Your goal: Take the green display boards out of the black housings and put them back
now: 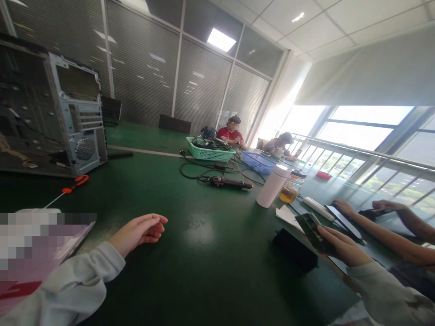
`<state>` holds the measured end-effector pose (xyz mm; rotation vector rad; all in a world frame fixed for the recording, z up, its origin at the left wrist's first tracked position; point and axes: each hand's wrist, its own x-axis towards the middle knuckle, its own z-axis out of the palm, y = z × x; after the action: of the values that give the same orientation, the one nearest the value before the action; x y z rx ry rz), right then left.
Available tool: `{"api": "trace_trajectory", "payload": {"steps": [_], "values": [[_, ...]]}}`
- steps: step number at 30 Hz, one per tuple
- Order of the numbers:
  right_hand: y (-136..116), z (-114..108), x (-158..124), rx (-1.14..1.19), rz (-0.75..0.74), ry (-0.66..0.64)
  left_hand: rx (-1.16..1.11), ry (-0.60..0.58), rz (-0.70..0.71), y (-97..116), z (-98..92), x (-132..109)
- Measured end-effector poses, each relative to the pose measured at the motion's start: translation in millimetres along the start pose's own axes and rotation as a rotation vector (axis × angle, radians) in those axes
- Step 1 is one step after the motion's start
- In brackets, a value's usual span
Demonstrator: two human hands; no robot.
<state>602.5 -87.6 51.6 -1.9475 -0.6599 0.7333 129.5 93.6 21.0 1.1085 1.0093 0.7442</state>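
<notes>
The right hand (335, 244) grips a circuit board (308, 225) by one side, fingers closed, near a black box (295, 253); the left hand's (140, 233) fingers curl loosely, holding nothing. Slack in this one-sided grip could drop the board.

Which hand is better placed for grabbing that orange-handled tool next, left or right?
Probably the left hand: it looks empty and is closer to the orange-handled tool. The right hand is farther off and holds a flat dark item.
</notes>
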Motion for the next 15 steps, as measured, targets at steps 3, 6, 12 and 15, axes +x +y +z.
{"api": "trace_trajectory", "payload": {"steps": [3, 6, 12, 15], "values": [[-2.0, 0.0, -4.8, 0.091, 0.106, -0.059, -0.001, -0.003, 0.007, -0.4, -0.4, 0.0], [-1.6, 2.5, -12.0, 0.143, 0.121, -0.135, -0.015, -0.012, 0.003, -1.2, -1.0, 0.2], [-3.0, -3.8, -17.2, 0.117, -0.019, -0.361, -0.021, -0.020, -0.007, -1.8, -1.7, 0.9], [-10.3, -4.5, -21.5, 0.127, 0.000, -0.335, -0.029, -0.023, -0.008, -2.1, -2.0, 1.4]]}}
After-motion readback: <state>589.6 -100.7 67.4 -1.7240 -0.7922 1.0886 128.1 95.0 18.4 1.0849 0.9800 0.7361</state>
